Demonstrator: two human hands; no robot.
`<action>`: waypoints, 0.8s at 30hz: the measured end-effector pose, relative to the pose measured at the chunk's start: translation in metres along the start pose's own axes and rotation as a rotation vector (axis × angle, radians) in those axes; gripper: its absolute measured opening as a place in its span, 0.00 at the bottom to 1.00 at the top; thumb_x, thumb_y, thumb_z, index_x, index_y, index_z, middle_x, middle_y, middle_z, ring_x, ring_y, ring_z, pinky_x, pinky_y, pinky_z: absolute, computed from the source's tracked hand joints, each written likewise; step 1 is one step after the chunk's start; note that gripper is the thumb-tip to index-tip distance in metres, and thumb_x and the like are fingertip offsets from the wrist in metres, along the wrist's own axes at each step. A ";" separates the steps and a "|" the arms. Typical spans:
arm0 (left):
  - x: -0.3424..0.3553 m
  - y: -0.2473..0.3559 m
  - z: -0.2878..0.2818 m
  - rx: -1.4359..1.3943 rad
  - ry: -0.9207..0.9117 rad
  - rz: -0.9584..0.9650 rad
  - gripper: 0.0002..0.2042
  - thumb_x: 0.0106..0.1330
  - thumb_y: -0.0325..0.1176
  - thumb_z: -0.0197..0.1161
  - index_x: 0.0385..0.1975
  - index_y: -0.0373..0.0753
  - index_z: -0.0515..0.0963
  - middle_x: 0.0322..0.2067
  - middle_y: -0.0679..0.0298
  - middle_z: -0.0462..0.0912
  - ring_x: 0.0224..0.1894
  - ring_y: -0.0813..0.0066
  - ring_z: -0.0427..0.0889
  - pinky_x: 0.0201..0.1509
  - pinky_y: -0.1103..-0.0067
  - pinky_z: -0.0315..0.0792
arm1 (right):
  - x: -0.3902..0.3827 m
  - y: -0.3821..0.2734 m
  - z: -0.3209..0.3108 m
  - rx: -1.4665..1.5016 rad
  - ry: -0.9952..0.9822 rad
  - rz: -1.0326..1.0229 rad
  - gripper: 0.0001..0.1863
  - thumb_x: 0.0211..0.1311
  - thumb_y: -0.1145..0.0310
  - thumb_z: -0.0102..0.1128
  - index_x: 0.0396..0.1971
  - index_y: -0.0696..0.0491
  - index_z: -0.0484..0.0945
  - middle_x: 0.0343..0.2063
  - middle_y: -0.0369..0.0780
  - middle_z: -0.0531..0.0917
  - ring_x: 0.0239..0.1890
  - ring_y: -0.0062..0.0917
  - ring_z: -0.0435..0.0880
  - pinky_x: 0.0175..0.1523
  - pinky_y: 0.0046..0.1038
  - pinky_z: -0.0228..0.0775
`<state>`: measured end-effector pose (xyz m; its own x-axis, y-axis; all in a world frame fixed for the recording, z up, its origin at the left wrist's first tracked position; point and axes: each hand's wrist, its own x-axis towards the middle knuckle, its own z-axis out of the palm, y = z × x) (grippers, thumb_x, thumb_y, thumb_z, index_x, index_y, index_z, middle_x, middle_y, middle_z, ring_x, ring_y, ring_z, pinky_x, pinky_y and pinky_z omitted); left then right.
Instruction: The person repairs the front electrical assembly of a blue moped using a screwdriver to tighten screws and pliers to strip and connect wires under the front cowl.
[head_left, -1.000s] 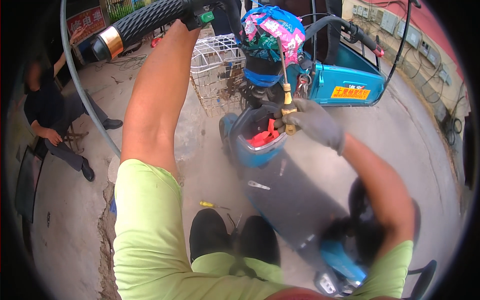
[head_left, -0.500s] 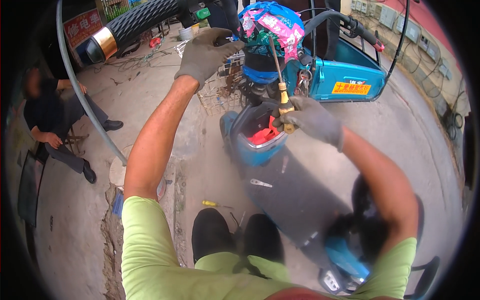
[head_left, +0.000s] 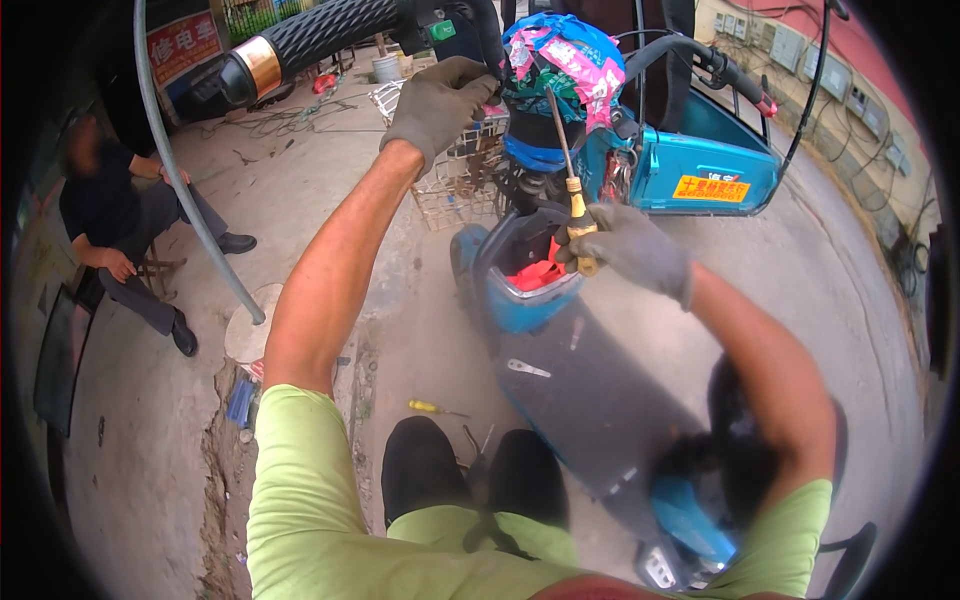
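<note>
Grey work gloves cover both of my hands. My left hand (head_left: 445,105) is raised at the left handlebar, its fingers closed just under the dark control housing (head_left: 450,32); what they pinch, if anything, is hidden. My right hand (head_left: 625,245) grips a screwdriver (head_left: 577,217) by its worn yellowish handle, the long shaft pointing up. The screwdriver's tip is near the scooter's wrapped front (head_left: 575,65), bundled in blue and pink plastic. Below is the blue scooter's open front compartment (head_left: 530,310), with a red cloth-like thing (head_left: 540,272) inside.
A second screwdriver (head_left: 425,407) with a yellow handle lies on the ground by my knees. A flat metal piece (head_left: 528,368) rests on the scooter's dark footboard (head_left: 590,400). A blue cargo bed (head_left: 710,165) stands beyond. At left sits a person (head_left: 125,220), near a grey pole (head_left: 185,190).
The view has shifted slightly, so the scene sits a little to the right and lower. My left hand remains under the handlebar housing, and the right still holds the screwdriver upright.
</note>
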<state>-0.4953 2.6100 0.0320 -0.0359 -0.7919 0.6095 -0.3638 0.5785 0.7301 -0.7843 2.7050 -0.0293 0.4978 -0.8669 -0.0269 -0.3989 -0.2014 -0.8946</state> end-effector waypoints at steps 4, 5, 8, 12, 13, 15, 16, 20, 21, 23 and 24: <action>-0.002 0.013 0.001 -0.039 -0.033 -0.037 0.14 0.76 0.36 0.70 0.51 0.31 0.87 0.38 0.59 0.94 0.30 0.81 0.85 0.38 0.80 0.79 | 0.000 -0.001 0.001 0.011 -0.015 -0.005 0.15 0.70 0.66 0.64 0.48 0.62 0.83 0.42 0.42 0.92 0.43 0.21 0.90 0.52 0.25 0.80; -0.002 0.015 0.001 -0.038 -0.031 -0.037 0.14 0.76 0.36 0.70 0.51 0.31 0.87 0.38 0.59 0.94 0.30 0.81 0.85 0.38 0.80 0.79 | 0.000 0.001 0.001 0.005 -0.016 -0.005 0.16 0.70 0.66 0.63 0.49 0.62 0.83 0.42 0.42 0.92 0.43 0.22 0.90 0.52 0.25 0.80; -0.002 0.019 0.001 -0.147 -0.055 -0.125 0.11 0.77 0.32 0.68 0.48 0.30 0.86 0.36 0.58 0.94 0.29 0.80 0.85 0.37 0.81 0.80 | 0.003 0.005 0.001 -0.003 -0.028 -0.012 0.16 0.70 0.67 0.62 0.49 0.63 0.83 0.42 0.42 0.92 0.45 0.22 0.90 0.53 0.26 0.80; 0.007 0.007 0.000 -0.274 -0.092 -0.140 0.09 0.77 0.30 0.66 0.47 0.31 0.86 0.35 0.58 0.93 0.29 0.77 0.86 0.36 0.80 0.81 | 0.003 0.006 0.003 0.067 -0.041 0.002 0.15 0.70 0.66 0.62 0.49 0.62 0.83 0.42 0.42 0.92 0.45 0.22 0.90 0.54 0.26 0.80; 0.007 0.006 0.002 -0.277 -0.094 -0.131 0.08 0.75 0.30 0.67 0.45 0.31 0.86 0.35 0.57 0.92 0.32 0.78 0.87 0.38 0.80 0.81 | 0.003 0.007 0.002 0.065 -0.040 0.003 0.15 0.70 0.66 0.62 0.49 0.62 0.83 0.42 0.42 0.92 0.45 0.22 0.90 0.54 0.26 0.80; 0.008 0.005 0.010 -0.135 -0.018 -0.057 0.10 0.73 0.33 0.67 0.44 0.33 0.86 0.35 0.56 0.92 0.32 0.72 0.89 0.41 0.75 0.82 | 0.003 0.009 0.000 0.050 -0.057 -0.006 0.16 0.70 0.66 0.63 0.49 0.62 0.83 0.42 0.42 0.92 0.45 0.23 0.91 0.55 0.26 0.80; 0.007 0.005 0.009 0.014 0.061 0.012 0.11 0.72 0.37 0.67 0.43 0.35 0.87 0.34 0.55 0.93 0.33 0.67 0.91 0.44 0.70 0.84 | 0.003 0.007 0.001 0.049 -0.061 -0.008 0.16 0.70 0.66 0.63 0.49 0.62 0.83 0.42 0.42 0.92 0.45 0.23 0.91 0.55 0.26 0.80; 0.041 -0.013 -0.016 0.630 0.250 0.101 0.16 0.71 0.48 0.62 0.46 0.44 0.87 0.42 0.55 0.93 0.44 0.58 0.91 0.54 0.66 0.82 | -0.005 -0.009 0.005 -0.076 -0.035 -0.008 0.16 0.69 0.66 0.65 0.49 0.62 0.83 0.41 0.42 0.91 0.45 0.24 0.90 0.55 0.27 0.80; 0.044 -0.001 -0.014 0.760 0.208 0.015 0.17 0.75 0.48 0.60 0.52 0.45 0.84 0.47 0.57 0.92 0.49 0.64 0.91 0.57 0.68 0.81 | -0.008 -0.008 0.001 -0.115 -0.025 0.003 0.16 0.69 0.66 0.66 0.49 0.62 0.84 0.41 0.42 0.91 0.45 0.24 0.90 0.55 0.27 0.80; 0.080 -0.021 -0.031 0.820 0.256 0.155 0.16 0.72 0.48 0.64 0.51 0.46 0.86 0.47 0.56 0.93 0.50 0.62 0.91 0.57 0.68 0.82 | -0.005 -0.003 0.005 -0.039 -0.034 0.003 0.16 0.68 0.66 0.67 0.48 0.61 0.84 0.41 0.41 0.91 0.45 0.24 0.90 0.55 0.27 0.79; 0.093 -0.024 -0.036 0.759 0.215 0.138 0.17 0.72 0.48 0.64 0.52 0.46 0.85 0.48 0.56 0.92 0.51 0.62 0.91 0.58 0.67 0.82 | -0.003 0.001 0.005 0.041 -0.036 0.020 0.16 0.67 0.65 0.68 0.48 0.61 0.85 0.41 0.40 0.91 0.45 0.23 0.89 0.55 0.27 0.79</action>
<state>-0.4561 2.5298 0.0822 0.0254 -0.6228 0.7819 -0.9061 0.3162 0.2812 -0.7822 2.7096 -0.0322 0.5176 -0.8535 -0.0603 -0.3775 -0.1646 -0.9113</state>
